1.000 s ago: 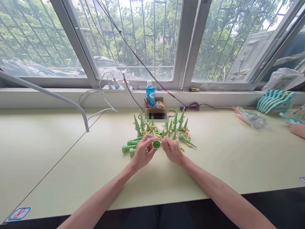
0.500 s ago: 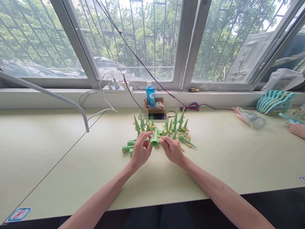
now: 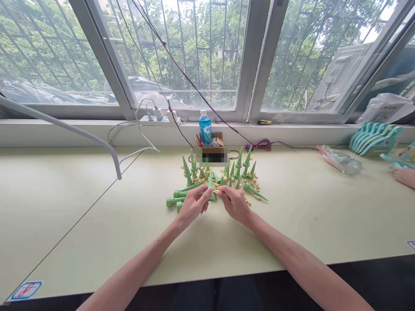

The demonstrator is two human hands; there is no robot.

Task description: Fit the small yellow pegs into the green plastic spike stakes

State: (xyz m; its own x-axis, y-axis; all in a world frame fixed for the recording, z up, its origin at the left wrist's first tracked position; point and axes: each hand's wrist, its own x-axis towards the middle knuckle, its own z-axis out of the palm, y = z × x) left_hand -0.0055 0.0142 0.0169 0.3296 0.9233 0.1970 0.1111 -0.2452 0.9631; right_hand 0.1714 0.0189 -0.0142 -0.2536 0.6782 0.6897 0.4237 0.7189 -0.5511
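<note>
My left hand [image 3: 193,203] is closed around a green plastic plant watering spike [image 3: 210,179], its pointed end up. In the fingertips of my right hand [image 3: 234,202] is a small yellow valve [image 3: 216,191], pinched against the side of the spike; whether it sits in a hole there is too small to tell. Several other green spikes [image 3: 239,163] stand point up behind my hands. More green spikes [image 3: 175,201] lie to the left, partly behind my left hand. Small yellow valves [image 3: 255,186] are scattered on the right.
On the pale table [image 3: 292,207], a cardboard box [image 3: 220,140] stands at the back beside a blue-labelled bottle [image 3: 205,129]. Coiled wires [image 3: 262,144], a plastic bag [image 3: 343,160] and teal hangers [image 3: 372,138] lie to the right. Another person's hand [image 3: 404,176] shows at the right edge. A grey tube [image 3: 97,137] reaches in from the left.
The spike has been turned, so its open base no longer faces me. My left thumb has moved across its front, while my right hand stays almost in place with the yellow valve.
</note>
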